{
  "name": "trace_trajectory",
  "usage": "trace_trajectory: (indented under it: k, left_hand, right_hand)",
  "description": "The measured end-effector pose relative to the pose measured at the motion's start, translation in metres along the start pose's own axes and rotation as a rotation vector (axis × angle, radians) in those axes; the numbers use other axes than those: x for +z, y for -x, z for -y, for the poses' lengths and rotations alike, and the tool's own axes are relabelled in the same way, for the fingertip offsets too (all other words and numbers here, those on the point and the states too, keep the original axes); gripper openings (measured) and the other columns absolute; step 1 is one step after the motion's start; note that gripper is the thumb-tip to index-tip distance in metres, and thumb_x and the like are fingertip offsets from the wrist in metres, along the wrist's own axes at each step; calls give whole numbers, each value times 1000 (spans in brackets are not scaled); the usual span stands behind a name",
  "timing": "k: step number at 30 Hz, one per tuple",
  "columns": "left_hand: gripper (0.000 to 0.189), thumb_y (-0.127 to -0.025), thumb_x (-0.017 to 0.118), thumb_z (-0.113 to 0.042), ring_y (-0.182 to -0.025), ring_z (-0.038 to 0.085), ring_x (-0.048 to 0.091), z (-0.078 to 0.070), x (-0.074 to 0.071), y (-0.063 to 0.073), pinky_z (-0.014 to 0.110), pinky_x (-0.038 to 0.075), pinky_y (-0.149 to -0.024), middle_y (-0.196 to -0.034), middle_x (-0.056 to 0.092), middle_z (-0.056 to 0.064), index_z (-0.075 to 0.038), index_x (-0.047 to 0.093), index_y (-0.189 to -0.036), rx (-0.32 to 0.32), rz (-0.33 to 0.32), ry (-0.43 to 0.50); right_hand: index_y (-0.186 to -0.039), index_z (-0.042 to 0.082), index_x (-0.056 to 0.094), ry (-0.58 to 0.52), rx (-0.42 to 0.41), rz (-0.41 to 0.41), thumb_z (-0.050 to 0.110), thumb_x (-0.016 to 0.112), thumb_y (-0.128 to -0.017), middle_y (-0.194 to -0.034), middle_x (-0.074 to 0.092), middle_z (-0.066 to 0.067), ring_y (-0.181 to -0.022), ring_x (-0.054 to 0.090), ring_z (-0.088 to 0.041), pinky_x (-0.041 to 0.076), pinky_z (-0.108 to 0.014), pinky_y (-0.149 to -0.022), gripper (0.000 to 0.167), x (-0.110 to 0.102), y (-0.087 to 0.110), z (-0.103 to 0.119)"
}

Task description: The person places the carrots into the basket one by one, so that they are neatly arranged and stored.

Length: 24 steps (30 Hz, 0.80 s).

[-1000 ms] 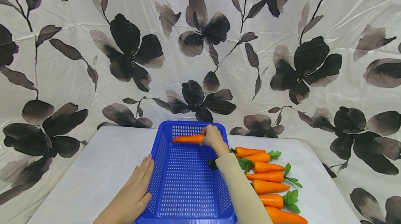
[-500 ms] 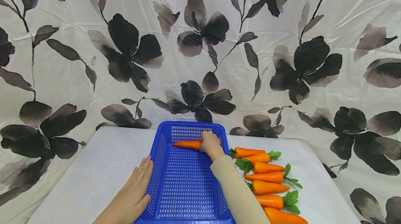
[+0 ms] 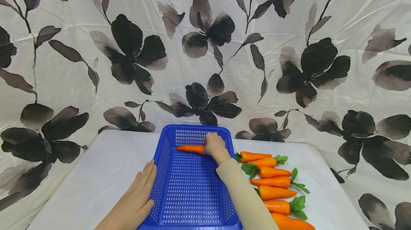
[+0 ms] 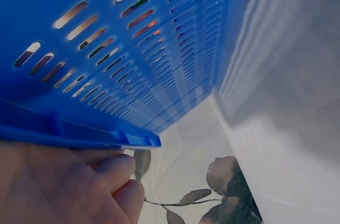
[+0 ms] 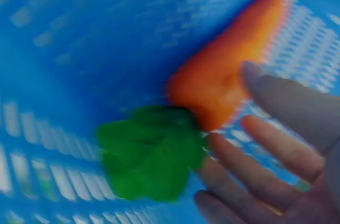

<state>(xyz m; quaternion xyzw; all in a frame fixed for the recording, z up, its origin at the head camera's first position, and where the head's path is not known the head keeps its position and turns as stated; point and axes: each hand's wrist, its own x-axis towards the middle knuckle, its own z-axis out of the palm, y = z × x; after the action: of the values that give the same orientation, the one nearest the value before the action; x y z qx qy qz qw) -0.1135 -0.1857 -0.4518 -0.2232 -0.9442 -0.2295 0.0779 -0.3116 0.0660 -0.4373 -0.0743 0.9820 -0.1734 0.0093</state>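
Inside the far edge of the basket, a carrot is lying crosswise, and the right hand is touching its thick end with fingers spread wide. Along the left edge, the left hand is resting straight-fingered.

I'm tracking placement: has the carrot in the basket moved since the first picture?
Yes, slightly: in the head view, the carrot now shows lower, farther below the far rim of the basket.
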Motion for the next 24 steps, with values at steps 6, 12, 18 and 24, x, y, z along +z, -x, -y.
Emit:
trace_trajectory:
  k: [6, 12, 18, 24]
  left_hand:
    - [83, -85, 55, -8, -152, 32, 5, -1, 0, 1, 19, -13, -114, -166, 4, 15, 4, 14, -156, -11, 11, 5]
    - [83, -85, 55, -7, -151, 34, 6, 1, -1, 1, 19, -13, -114, -165, 5, 18, 6, 14, -156, 7, -3, -6]
    - [83, -84, 56, -6, -151, 35, 8, 1, 0, 1, 20, -13, -114, -165, 7, 19, 7, 15, -155, 20, -18, -15]
    - [82, -85, 56, -7, -151, 34, 6, -1, -1, 0, 18, -14, -113, -165, 5, 17, 6, 16, -155, -16, 16, 9]
  right_hand:
    - [-98, 4, 72, -62, -12, -4, 11, 87, -71, -101, 68, -13, -91, 64, -33, 54, -48, -78, 32, -26, 9, 6]
    - [-105, 4, 73, -106, -77, -55, 11, 85, -74, -94, 68, -11, -86, 64, -27, 54, -42, -74, 35, -57, 21, 13]
    - [-105, 4, 73, -203, -150, -138, 11, 80, -79, -101, 70, -13, -94, 65, -29, 54, -45, -84, 28, -83, 37, 17]
    - [-107, 3, 73, -277, -218, -228, 10, 77, -83, -107, 72, -12, -102, 66, -29, 52, -46, -93, 25, -105, 60, 17]
